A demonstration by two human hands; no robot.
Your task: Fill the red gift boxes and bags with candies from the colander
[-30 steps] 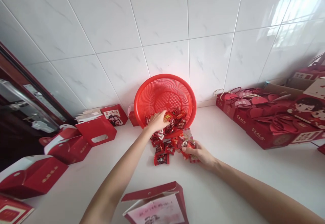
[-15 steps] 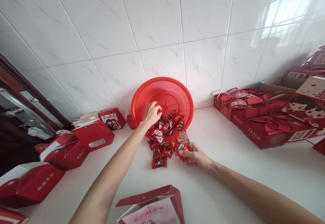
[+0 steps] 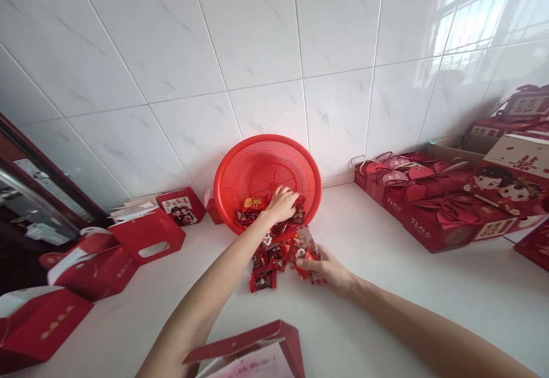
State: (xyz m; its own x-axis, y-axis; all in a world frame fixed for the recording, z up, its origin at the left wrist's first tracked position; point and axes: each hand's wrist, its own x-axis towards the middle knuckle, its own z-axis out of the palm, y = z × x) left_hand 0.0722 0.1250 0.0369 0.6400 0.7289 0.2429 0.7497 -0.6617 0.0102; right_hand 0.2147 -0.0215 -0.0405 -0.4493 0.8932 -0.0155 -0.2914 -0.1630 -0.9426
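Candies (image 3: 263, 280) in red wrappers lie partly inside a red mesh basket (image 3: 268, 158) and partly on the white surface (image 3: 364, 321) directly in front of its lower rim. The basket is tilted, its mouth facing the person, and stands at the back edge of the surface against the tiled wall (image 3: 266, 35).

Left hand (image 3: 282, 205): reaches over the lower rim into the basket; fingers bent and directed down at the candies. The fingertips are partly hidden; whether they grip a candy cannot be told.

Right hand (image 3: 329, 268): positioned just outside the basket's lower right rim. Thumb and fingers are closed on a clear printed packet (image 3: 306, 234), with red wrappers visible at the thumb.

An open red box (image 3: 294, 345) stands on the near part of the surface, in line with the basket, flap raised. Red boxes (image 3: 148, 238) form a row along the surface's left side. Gift boxes (image 3: 422, 203) with bows stand together toward its back right corner.
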